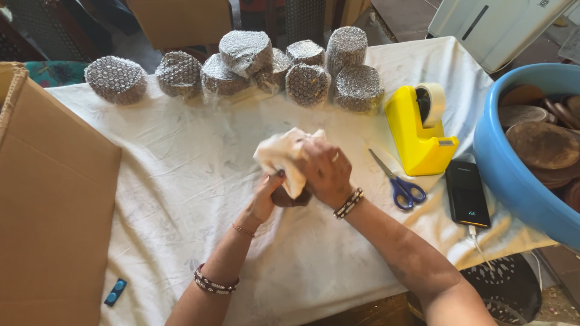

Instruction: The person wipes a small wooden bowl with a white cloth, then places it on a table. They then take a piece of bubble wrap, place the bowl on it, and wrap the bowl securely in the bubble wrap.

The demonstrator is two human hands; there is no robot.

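A blue tub point(501, 163) stood at the right edge of the table, holding a pile of round brown wooden discs point(542, 143). A big cardboard box point(54, 199) filled the left side; its inside was not visible. At the bottom right sat a dark bin point(513, 284) with pale scraps in it.

Both hands met over the middle of the table. The left hand point(264, 196) gripped a small brown disc point(289, 198) from below, fingers closed on its edge. The right hand point(323, 169) was clenched around a white cloth point(281, 156), pressing it down onto the top of that disc, so the disc showed only as a dark sliver between the two hands, just under the cloth.

The table wore a white sheet point(181, 163), creased and faintly patterned. Along its far edge sat a row of round bundles point(248, 69) in bubble wrap, some stacked, one point(116, 79) set apart to the left. Right of the hands stood a yellow tape dispenser point(421, 130), with blue-handled scissors point(400, 181) just beside it and a black phone point(467, 193) on a white cable near the tub. A small blue object point(115, 292) lay by the box. Beyond the table were a tiled floor and a white appliance point(495, 24).
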